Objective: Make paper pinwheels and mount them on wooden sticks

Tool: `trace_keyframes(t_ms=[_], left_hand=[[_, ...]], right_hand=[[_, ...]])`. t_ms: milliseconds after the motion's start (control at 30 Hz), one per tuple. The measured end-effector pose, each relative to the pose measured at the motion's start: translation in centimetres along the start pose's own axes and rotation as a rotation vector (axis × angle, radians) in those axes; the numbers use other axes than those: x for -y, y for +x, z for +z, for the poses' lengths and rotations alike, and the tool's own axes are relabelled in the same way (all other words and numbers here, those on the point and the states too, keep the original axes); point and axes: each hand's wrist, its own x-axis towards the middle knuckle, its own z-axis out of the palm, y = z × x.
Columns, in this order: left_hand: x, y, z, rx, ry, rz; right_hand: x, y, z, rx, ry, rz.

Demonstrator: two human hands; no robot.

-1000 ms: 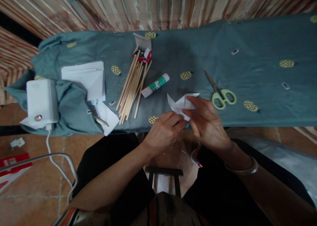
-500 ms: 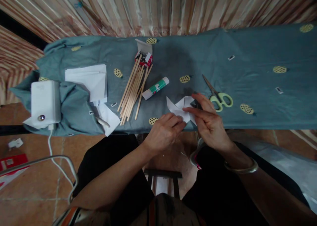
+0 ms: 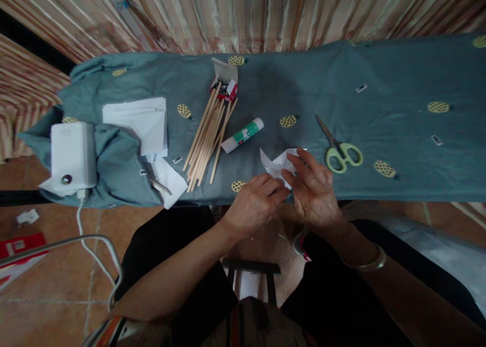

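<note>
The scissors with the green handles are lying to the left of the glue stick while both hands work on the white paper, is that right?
Not quite. The head view shows the scissors lying to the right of the glue stick, not the left. The rest holds: the left hand and the right hand are both on the white paper.

White folded paper (image 3: 279, 163), green-handled scissors (image 3: 340, 149), teal pineapple-print cloth (image 3: 398, 134)

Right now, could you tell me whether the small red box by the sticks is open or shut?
Open: the small red box has its white flap raised, dark contents showing inside.
</note>
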Motion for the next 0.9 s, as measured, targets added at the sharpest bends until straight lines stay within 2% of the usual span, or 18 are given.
trace_keyframes(t_ms=[233, 467, 767, 900], left_hand=[[0.0, 0.0, -0.1, -0.006, 0.03, 0.018], [-0.1, 0.1, -0.2, 0.021, 0.045, 0.01], [-0.1, -0.1, 0.1, -0.008, 0.034, 0.012], [-0.1, 0.0, 0.2, 0.002, 0.044, -0.003]], right_hand=[[-0.9, 0.1, -1.4, 0.008, 0.211, 0.052], [-0.8, 1.2, -2.1, -0.024, 0.141, 0.256], [-1.0, 2.2, -2.1, 0.002, 0.339, 0.517], [-0.9, 3.1, -1.8, -0.011, 0.335, 0.581]])
